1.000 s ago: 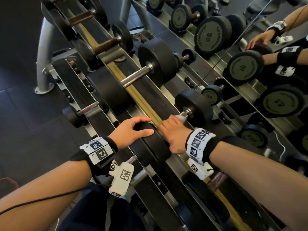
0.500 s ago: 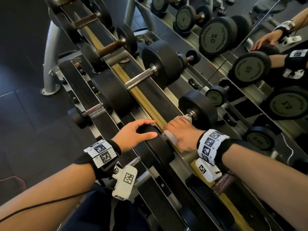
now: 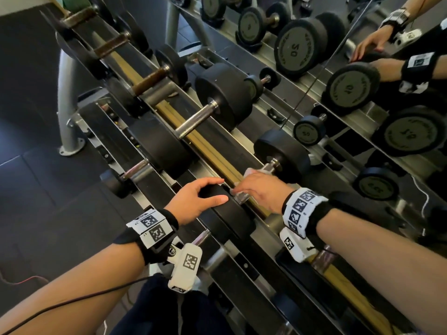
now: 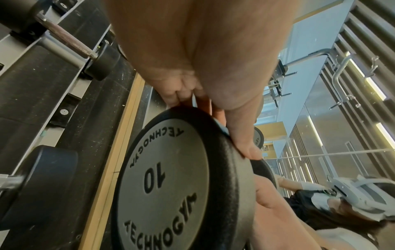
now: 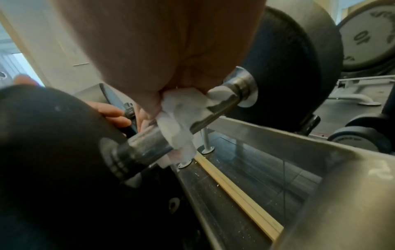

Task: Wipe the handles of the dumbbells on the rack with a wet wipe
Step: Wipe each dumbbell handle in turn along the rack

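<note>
On rack top tier | right hand fingers wrap wet wipe round handle | left hand, fingers straight, rests on near weight head at 9 o'clock | handle bare near both heads

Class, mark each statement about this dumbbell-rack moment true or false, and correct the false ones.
1. The right hand holds a white wet wipe around the chrome dumbbell handle. True.
2. The left hand grips a spray bottle. False: it rests on the dumbbell's near weight head, fingers over its rim.
3. That weight head is marked 10. True.
4. The dumbbell being wiped lies on the floor. False: it sits on the rack.
</note>
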{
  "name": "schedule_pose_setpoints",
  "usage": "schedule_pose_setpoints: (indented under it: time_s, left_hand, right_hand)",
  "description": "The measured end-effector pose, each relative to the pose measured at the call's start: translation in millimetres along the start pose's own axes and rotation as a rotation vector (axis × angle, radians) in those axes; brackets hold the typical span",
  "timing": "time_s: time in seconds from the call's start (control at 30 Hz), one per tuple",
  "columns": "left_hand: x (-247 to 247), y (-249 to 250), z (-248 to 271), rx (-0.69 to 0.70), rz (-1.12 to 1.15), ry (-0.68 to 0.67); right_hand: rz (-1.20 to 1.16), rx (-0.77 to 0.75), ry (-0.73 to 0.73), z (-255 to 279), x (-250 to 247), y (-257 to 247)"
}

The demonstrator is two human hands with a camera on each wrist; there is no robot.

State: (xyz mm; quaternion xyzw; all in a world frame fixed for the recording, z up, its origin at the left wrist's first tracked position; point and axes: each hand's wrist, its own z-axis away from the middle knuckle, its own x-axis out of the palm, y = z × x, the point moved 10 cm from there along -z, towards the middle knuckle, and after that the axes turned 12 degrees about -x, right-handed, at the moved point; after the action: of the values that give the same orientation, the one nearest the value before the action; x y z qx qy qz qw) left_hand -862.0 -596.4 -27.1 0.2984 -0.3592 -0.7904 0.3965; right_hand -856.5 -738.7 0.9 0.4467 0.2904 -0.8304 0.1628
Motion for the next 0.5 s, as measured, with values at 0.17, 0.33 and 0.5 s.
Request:
schedule_pose_setpoints:
  time_s: [0.17,0.33,0.5]
  left_hand:
    - [-6,8,-8,-0.050,-0.172,-0.041]
    - [-4,29,-13,-0.038,-0.379,-0.094]
    - [2,42,-13,-0.026,-0.476,-0.168]
  right_hand:
    - [-0.264,-0.005,0.167,18,-6,-14]
    - [-0.329,0.180,0.106,43,-8,-1]
    - [-0.814,0.396,0.538,86,-10,19]
